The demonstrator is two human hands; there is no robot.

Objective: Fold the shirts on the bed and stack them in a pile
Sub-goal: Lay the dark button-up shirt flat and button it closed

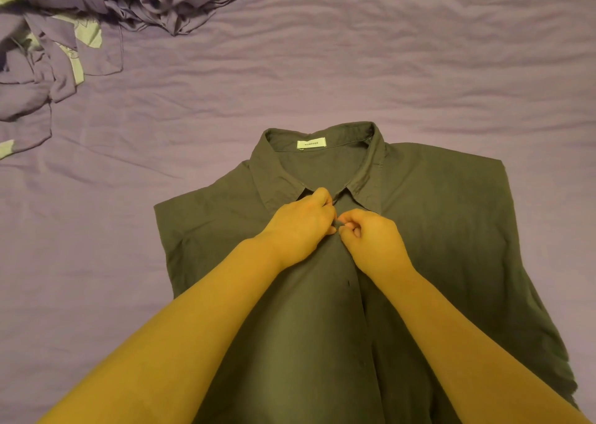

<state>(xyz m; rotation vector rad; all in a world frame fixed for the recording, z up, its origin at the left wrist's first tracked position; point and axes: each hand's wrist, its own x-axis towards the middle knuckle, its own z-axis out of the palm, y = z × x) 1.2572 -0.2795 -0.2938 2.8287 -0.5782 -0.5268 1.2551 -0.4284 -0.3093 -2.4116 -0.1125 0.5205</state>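
Shirt (pixel 451 246): dark olive, collared, lying flat and front-up on the bed (pixel 354 68), collar (pixel 280 178) toward the far side, hem running out of view at the near edge. Sleeves not visible; the shoulder edges end in straight lines on both sides of the shirt. Pale label (pixel 311 144) sewn inside the back of the neck, lettering too small to read. Placket runs down the middle of the shirt; a buttonhole slit shows on it below the hands. Left hand (pixel 300 227): fingers curled, knuckles up, tips pressed into the placket just below the collar points, pinching cloth there. Right hand (pixel 371 236): fingers curled, thumb and forefinger pinching the opposite placket edge at the same spot. The two hands touch at the fingertips; whether a button lies between them cannot be told. Both bare forearms cross the lower shirt from the near edge. Bed sheet under the shirt: purple, lightly wrinkled, showing on the left, right and far sides of the shirt. Heap (pixel 96 14) of crumpled purple cloth with pale green patches, well apart from the shirt, at the far left of the bed; individual garments within it cannot be told apart.
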